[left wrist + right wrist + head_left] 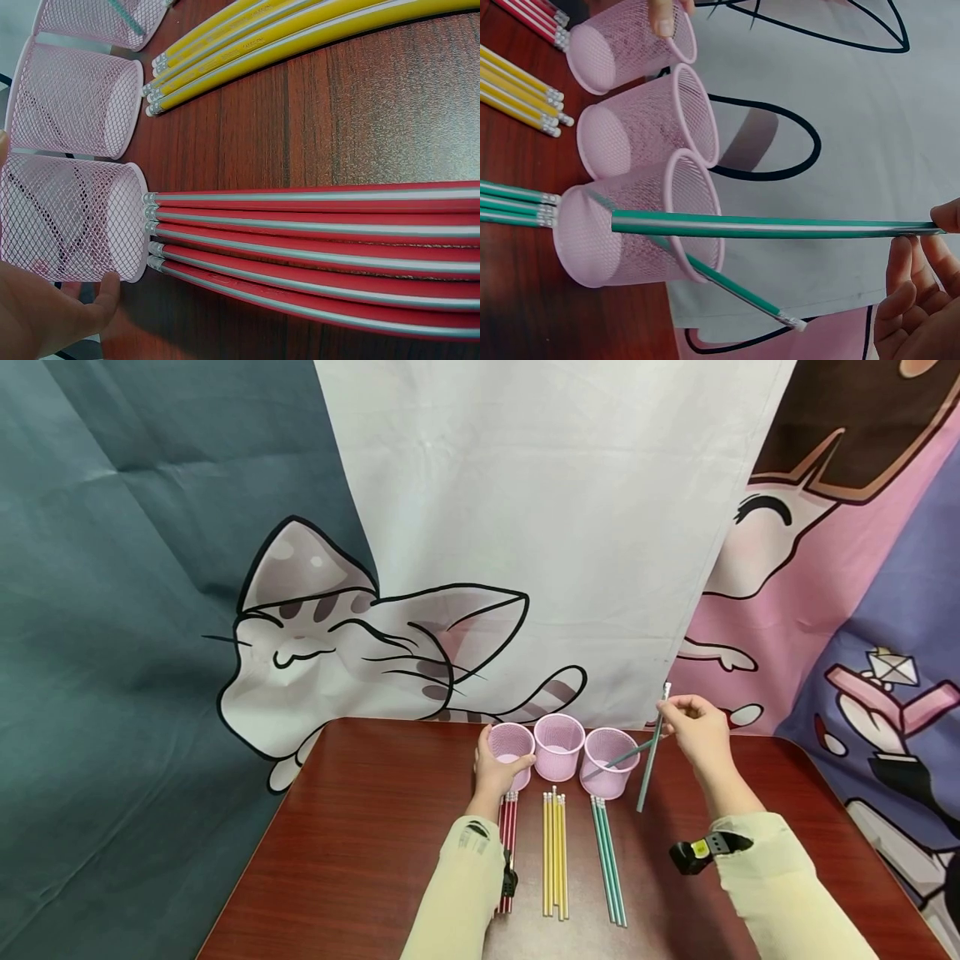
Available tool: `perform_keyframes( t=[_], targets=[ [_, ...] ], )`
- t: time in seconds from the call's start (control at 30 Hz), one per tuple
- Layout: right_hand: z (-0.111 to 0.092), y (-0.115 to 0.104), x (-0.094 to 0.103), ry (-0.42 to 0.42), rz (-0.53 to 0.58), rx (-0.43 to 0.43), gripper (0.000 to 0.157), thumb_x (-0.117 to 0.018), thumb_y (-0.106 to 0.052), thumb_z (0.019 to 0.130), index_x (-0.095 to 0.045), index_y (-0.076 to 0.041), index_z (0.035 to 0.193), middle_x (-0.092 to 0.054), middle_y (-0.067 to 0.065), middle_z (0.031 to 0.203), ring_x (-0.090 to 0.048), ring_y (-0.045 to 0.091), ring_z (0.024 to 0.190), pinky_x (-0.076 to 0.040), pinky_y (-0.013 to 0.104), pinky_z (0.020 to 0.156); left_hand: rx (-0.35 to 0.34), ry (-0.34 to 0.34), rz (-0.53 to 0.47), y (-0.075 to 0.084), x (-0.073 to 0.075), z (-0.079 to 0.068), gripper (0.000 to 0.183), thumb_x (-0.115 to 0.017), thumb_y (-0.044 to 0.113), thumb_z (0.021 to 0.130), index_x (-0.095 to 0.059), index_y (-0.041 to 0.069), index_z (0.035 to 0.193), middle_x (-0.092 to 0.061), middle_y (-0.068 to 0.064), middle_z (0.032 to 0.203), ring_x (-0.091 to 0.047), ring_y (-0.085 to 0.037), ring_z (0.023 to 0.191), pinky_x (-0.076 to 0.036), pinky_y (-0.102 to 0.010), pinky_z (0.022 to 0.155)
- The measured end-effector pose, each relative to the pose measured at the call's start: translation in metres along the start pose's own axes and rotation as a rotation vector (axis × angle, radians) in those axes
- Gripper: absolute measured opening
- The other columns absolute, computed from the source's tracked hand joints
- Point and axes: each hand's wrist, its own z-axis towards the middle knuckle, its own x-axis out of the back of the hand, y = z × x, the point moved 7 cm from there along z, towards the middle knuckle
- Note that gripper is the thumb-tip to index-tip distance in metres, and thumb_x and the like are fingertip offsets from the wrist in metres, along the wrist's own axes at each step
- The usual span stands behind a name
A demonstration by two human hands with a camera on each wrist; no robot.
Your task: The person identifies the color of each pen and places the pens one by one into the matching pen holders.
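Observation:
My left hand [491,777] grips the leftmost pink mesh pencil cup [75,202], thumb on its near side. With the fingertips of my right hand [703,735] I pinch a green pencil [780,226] near its eraser end. The pencil hangs steeply tilted, its lower end down, just right of the rightmost pink cup [602,783]. Another green pencil [742,290] leans inside that cup, its eraser end sticking out over the rim. Between the two outer cups stands the middle pink cup [558,767].
Before the cups lie several red pencils [315,225], several yellow pencils [555,856] and a few green pencils [609,864], erasers toward the cups. They rest on a reddish-brown wooden table [360,827]. A printed cloth [570,527] hangs behind its back edge.

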Motion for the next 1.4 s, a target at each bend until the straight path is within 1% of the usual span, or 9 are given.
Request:
perform_keyframes(
  t=[0.2,0.33,0.4,0.5,0.63,0.83,1.03,1.2,1.4],
  targets=[
    [0.003,-0.005,0.003,0.006,0.044,-0.012,0.01,-0.065,-0.021,0.086,-0.058,-0.014,0.085,-0.054,-0.012,0.062,-0.054,-0.001,0.052,-0.041,0.015,0.047,0.001,0.003,-0.006,0.001,0.001,-0.002,0.099,-0.089,0.023,0.055,-0.036,0.022,0.138,-0.041,-0.015,0.135,-0.04,-0.038,0.12,-0.033,-0.05,0.098],
    [0.006,-0.007,0.003,0.008,0.108,-0.011,0.01,-0.066,-0.017,0.085,-0.057,-0.013,0.084,-0.054,-0.011,0.062,-0.054,-0.001,0.051,-0.046,0.014,0.049,0.0,0.003,-0.007,0.0,0.001,-0.002,0.099,-0.089,0.022,0.055,-0.036,0.021,0.138,-0.042,-0.015,0.135,-0.04,-0.037,0.12,-0.032,-0.049,0.098],
    [0.007,-0.009,0.003,0.012,0.114,-0.001,0.01,-0.066,-0.016,0.085,-0.057,-0.011,0.084,-0.054,-0.011,0.062,-0.054,-0.001,0.052,-0.047,0.014,0.05,0.0,0.002,-0.006,0.0,0.001,-0.001,0.098,-0.089,0.022,0.055,-0.036,0.021,0.138,-0.042,-0.015,0.135,-0.04,-0.037,0.12,-0.032,-0.049,0.098],
    [0.007,-0.011,0.004,0.022,0.07,0.02,0.01,-0.065,-0.018,0.085,-0.057,-0.012,0.084,-0.054,-0.012,0.062,-0.054,-0.001,0.053,-0.046,0.014,0.051,0.001,0.0,-0.004,0.0,0.001,-0.001,0.098,-0.089,0.023,0.055,-0.036,0.022,0.138,-0.042,-0.015,0.135,-0.039,-0.037,0.12,-0.032,-0.049,0.098],
    [0.008,-0.013,0.005,0.03,0.016,0.031,0.011,-0.065,-0.021,0.085,-0.057,-0.014,0.084,-0.054,-0.014,0.062,-0.054,-0.002,0.053,-0.042,0.014,0.049,0.0,-0.001,-0.002,0.0,0.001,-0.001,0.098,-0.089,0.023,0.056,-0.036,0.022,0.138,-0.042,-0.015,0.135,-0.039,-0.038,0.12,-0.032,-0.05,0.098],
    [0.009,-0.013,0.004,0.017,0.058,0.019,0.011,-0.066,-0.02,0.085,-0.057,-0.013,0.084,-0.054,-0.012,0.062,-0.056,-0.002,0.053,-0.043,0.014,0.046,-0.006,0.0,-0.009,0.0,0.001,-0.002,0.098,-0.089,0.021,0.056,-0.036,0.021,0.138,-0.042,-0.014,0.135,-0.04,-0.036,0.12,-0.032,-0.049,0.098],
    [0.008,-0.012,0.002,0.025,0.029,0.023,0.01,-0.066,-0.02,0.085,-0.056,-0.015,0.083,-0.054,-0.014,0.062,-0.054,-0.002,0.054,-0.041,0.014,0.047,0.001,0.001,-0.008,0.0,0.002,-0.003,0.098,-0.089,0.022,0.056,-0.036,0.022,0.138,-0.041,-0.014,0.136,-0.04,-0.037,0.12,-0.033,-0.05,0.098],
    [0.007,-0.008,-0.001,0.025,-0.001,0.021,0.011,-0.064,-0.018,0.085,-0.055,-0.012,0.085,-0.053,-0.014,0.062,-0.053,-0.002,0.053,-0.04,0.015,0.047,0.003,-0.001,-0.005,0.002,0.001,-0.003,0.099,-0.089,0.023,0.055,-0.036,0.023,0.139,-0.041,-0.014,0.136,-0.04,-0.037,0.12,-0.033,-0.05,0.097],
    [0.006,0.003,-0.006,0.026,-0.051,0.004,0.018,-0.064,-0.019,0.086,-0.054,-0.005,0.09,-0.054,-0.013,0.062,-0.052,-0.002,0.052,-0.04,0.016,0.046,0.0,0.005,-0.007,0.002,0.001,-0.002,0.099,-0.089,0.023,0.055,-0.036,0.023,0.138,-0.042,-0.013,0.135,-0.042,-0.036,0.119,-0.034,-0.049,0.097]
  ],
)
